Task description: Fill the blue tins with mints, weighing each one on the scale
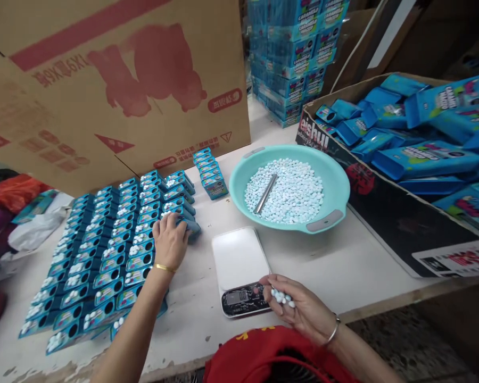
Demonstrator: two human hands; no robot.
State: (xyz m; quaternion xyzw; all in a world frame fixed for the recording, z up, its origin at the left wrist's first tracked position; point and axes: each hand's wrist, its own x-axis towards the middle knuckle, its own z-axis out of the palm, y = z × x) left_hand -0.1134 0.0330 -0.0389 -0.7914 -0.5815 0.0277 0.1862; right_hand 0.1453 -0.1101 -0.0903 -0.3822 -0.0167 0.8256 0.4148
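"Two hands over the tabletop [183,332]: which is nearer the blue box [192,226]?"

"Easily the left hand [171,242]. Its fingers bend over that box, touching it, at the right side of the boxed rows [115,234]. Whether they are clamped on it I cannot tell; the underside is hidden."

"And its long axis?"

"Unsure. The part that shows pokes out to the right of the fingers, towards the basin [337,183]; the rest lies beneath the hand."

"Where are the white candies [282,298]?"

"Close to the near edge of the tabletop, in the right hand [299,308]. That palm is turned up, its fingers curled together in a loose cup around them."

"So how do candies and box lie to each other?"

"From the right fingers, the box is leftward and farther from the near edge. The scale [239,258] lies right between, its long side running away from that edge. I'd judge that gap the relation to mind: a straight line from candies to box crosses the scale."
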